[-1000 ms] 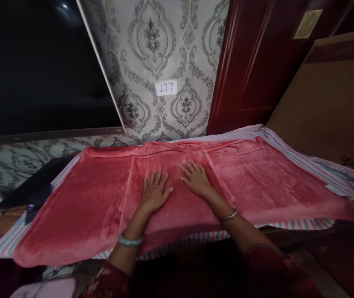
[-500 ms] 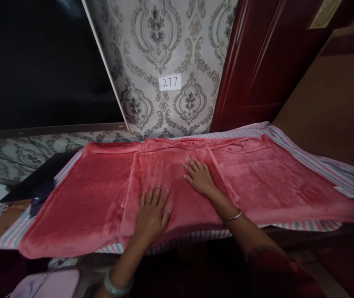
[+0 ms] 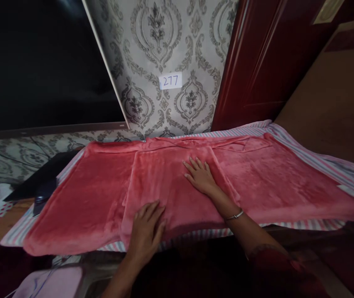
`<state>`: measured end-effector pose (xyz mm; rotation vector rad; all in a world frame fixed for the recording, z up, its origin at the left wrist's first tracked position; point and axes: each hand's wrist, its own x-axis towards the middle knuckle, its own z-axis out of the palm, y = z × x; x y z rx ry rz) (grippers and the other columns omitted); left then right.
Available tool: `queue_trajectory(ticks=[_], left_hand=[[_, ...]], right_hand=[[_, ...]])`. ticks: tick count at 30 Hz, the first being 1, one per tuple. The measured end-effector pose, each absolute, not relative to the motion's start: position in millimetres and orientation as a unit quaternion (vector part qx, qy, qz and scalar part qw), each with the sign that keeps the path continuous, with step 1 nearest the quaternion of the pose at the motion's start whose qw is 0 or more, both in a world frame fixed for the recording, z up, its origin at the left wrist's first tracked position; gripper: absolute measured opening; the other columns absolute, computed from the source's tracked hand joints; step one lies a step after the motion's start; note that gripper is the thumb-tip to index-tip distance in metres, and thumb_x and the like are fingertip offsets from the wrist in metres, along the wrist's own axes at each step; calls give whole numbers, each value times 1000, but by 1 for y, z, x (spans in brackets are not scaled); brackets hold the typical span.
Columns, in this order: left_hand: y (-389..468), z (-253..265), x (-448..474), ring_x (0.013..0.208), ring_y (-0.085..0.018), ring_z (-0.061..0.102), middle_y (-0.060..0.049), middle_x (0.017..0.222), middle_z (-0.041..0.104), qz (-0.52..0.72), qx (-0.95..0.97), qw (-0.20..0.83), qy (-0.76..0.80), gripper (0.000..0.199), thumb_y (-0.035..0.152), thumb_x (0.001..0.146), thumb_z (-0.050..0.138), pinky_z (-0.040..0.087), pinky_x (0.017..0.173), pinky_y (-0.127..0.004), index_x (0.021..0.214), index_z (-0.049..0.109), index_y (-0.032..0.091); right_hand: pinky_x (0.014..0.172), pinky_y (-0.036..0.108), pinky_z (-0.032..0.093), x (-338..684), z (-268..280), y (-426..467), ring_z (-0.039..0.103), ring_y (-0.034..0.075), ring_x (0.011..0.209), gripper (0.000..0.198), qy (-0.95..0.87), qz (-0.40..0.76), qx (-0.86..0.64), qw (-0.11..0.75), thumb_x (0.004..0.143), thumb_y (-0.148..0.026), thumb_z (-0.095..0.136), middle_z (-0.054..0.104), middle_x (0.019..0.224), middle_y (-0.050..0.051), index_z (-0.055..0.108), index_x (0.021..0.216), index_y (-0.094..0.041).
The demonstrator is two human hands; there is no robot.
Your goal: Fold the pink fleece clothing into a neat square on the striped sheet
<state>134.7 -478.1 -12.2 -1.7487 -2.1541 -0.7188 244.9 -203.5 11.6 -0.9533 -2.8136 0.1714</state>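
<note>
A pink plush garment [image 3: 263, 178] lies spread out, with a folded rectangular section [image 3: 170, 182] of the same plush at its middle. My right hand [image 3: 200, 175] rests flat on the upper right of that section, fingers spread. Near the section's lower left edge is my left hand [image 3: 147, 225], its fingers stretched forward and slightly bent over the plush. Nothing is held in either hand. Under the pink plush lies a striped cloth [image 3: 313, 161], showing along the back, right and front edges.
A large dark screen [image 3: 40, 66] stands behind on the left, against patterned wallpaper bearing a number label [image 3: 170, 80]. A dark red door [image 3: 251, 62] and a cardboard box [image 3: 335, 99] border the right. At the lower left is a pink seat [image 3: 51, 283].
My left hand has drawn back toward the near edge of the folded section, and its fingers are closer together. My right hand has stayed in place.
</note>
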Motion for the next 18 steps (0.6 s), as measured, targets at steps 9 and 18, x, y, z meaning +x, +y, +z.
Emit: queue_trajectory(ticks=[9, 18], left_hand=[[-377, 48, 82, 149, -29, 37, -17, 161, 40, -148, -610, 3, -778, 66, 45, 97, 47, 33, 121, -47, 154, 39, 12], [-329, 22, 68, 156, -32, 17, -11, 169, 23, -44, -574, 40, -817, 66, 52, 101, 37, 15, 124, -62, 159, 31, 22]], right_hand=[[123, 57, 15, 246, 12, -205, 17, 30, 156, 58, -942, 58, -317, 95, 105, -50, 33, 24, 169, 7, 34, 160, -29], [123, 56, 15, 245, 13, -205, 15, 29, 157, 58, -941, 65, -317, 95, 105, -49, 35, 22, 169, 6, 33, 160, -31]])
